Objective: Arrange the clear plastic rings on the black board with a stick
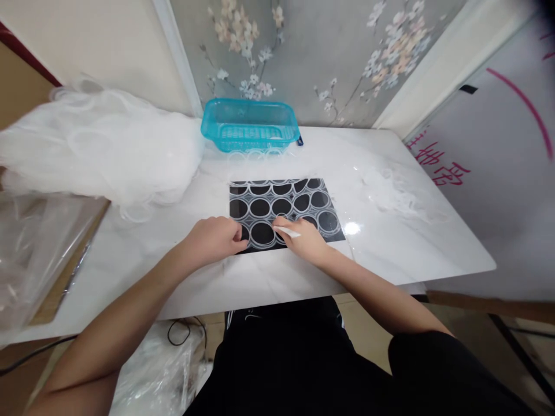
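Note:
A black mat [329, 231] lies on the white table [390, 254] with several clear plastic rings [281, 206] laid on it in rows. My left hand [214, 238] rests at the mat's near left edge, fingers curled against a ring. My right hand [303, 238] sits at the mat's near edge and pinches a small white stick-like tool [287, 231], pointed left toward the rings.
A big heap of clear rings [104, 144] covers the table's left side. A turquoise plastic basket [250, 125] stands at the back by the flowered wall. More loose rings [394, 193] lie to the right. Clear plastic bags [30, 248] hang at far left.

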### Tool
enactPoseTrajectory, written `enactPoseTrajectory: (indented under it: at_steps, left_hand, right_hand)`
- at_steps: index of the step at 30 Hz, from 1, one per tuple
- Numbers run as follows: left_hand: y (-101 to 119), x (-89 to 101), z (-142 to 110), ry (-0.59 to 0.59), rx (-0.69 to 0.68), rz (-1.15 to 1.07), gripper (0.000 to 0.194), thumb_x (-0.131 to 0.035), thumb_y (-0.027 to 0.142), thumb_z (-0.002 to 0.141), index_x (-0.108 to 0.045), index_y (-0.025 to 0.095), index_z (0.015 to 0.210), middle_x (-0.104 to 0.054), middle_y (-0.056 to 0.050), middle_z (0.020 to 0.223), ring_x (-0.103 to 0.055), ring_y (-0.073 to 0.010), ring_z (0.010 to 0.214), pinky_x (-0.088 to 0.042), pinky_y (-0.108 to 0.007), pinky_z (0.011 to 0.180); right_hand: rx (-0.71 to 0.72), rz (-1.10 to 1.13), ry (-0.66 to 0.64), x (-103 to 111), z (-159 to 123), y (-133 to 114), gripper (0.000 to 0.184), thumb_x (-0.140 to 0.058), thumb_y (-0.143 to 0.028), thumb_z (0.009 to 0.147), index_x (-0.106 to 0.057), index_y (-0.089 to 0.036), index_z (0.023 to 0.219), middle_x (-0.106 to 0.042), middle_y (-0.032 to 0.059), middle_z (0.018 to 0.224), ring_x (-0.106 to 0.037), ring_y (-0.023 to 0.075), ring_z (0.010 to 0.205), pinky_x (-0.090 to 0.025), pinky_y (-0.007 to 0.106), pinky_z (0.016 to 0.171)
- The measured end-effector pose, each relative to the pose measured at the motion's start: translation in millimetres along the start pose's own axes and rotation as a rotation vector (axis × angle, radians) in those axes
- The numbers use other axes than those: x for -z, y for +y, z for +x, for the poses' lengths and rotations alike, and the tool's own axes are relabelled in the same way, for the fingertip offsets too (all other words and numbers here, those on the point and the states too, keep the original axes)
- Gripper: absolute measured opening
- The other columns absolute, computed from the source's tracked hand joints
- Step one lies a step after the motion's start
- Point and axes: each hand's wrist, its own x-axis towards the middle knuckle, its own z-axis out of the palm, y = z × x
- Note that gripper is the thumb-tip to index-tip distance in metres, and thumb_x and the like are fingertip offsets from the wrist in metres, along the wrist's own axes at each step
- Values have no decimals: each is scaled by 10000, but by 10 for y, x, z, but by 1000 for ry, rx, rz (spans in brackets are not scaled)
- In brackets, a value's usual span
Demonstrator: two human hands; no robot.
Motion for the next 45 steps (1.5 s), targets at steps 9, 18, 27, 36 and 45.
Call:
enactPoseTrajectory:
  at_steps: [9,18,27,36,45]
  left_hand:
    - [48,-131,498,117,-307,95,273,-468,333,853,-647,290,1055,-698,-14,980,-634,-192,818,-364,-240,585]
    - [14,-264,555,159,-412,121,250,-406,270,910,-638,216,987,-684,-30,947,-635,-145,735,-392,-230,596]
    - [3,-290,596,119,-416,98,311,-331,303,951,-621,209,1015,-675,-32,969,-641,-144,775,-388,-220,584]
    - [-93,-237,558,74,-388,77,253,-344,270,930,-586,198,938,-674,-28,951,-627,-144,706,-369,-246,569]
    - [0,-65,41,-62,-203,55,239,-343,282,914,-545,195,817,-647,-20,763,-553,-149,585,-282,-258,525]
  right_hand:
    - [-23,217,-67,127,98,34,252,-383,-296,963,-615,-197,968,-676,63,850,-618,174,725,-378,242,669]
    - [48,382,-52,178,242,155,189,-402,-257,951,-578,-211,1003,-685,35,827,-634,170,746,-420,248,701]
    - [14,540,45,71,317,138,161,-401,-214,951,-546,-199,1018,-693,25,805,-660,163,765,-432,246,715]
    - [82,418,2,-35,320,95,189,-383,-268,963,-556,-200,995,-668,70,963,-630,190,864,-420,262,767]
    - [16,316,-59,-24,322,34,235,-368,-309,970,-562,-197,1041,-669,58,848,-624,192,798,-412,254,730]
